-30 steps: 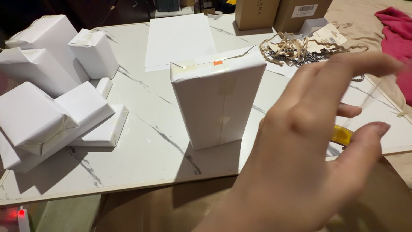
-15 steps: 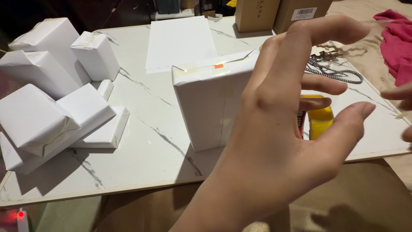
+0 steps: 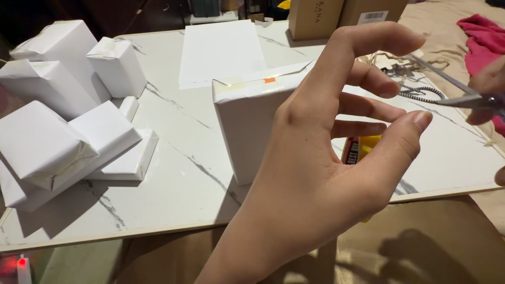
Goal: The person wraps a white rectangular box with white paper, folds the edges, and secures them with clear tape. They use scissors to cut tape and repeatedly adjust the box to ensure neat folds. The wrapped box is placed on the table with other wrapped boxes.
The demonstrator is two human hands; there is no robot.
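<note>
Far left: pile of wrapped boxes [image 3: 63,126], white paper, stacked and leaning on each other on the table [image 3: 173,184].

Back centre: flat white sheet [image 3: 221,50], lying alone. Two cardboard boxes [image 3: 336,13] behind it at the table's far edge.

Centre: one wrapped box [image 3: 247,121] standing upright, taped along its top flap, a small orange mark on the tape. It stands apart from the pile.

Centre-right, close to the camera: my left hand [image 3: 321,173], raised above the table edge, fingers spread and curled, thumb out. It is open and grips nothing that I can see. Just behind the fingers sits the tape roll [image 3: 363,147], yellow with a red-and-black core label, partly hidden by the hand. I cannot tell whether the fingertips touch it.

Judgement on the roll: light, rigid ring, smooth outer face, sticky only at the free end. Best taken across the rim between thumb and fingers, or with a finger through the core.

Right: tangle of twine and cord [image 3: 415,87] on the table. At the frame edge my right hand [image 3: 489,87] is closed around scissors [image 3: 452,97], blades pointing toward the centre. A red cloth [image 3: 481,39] lies beyond.
</note>
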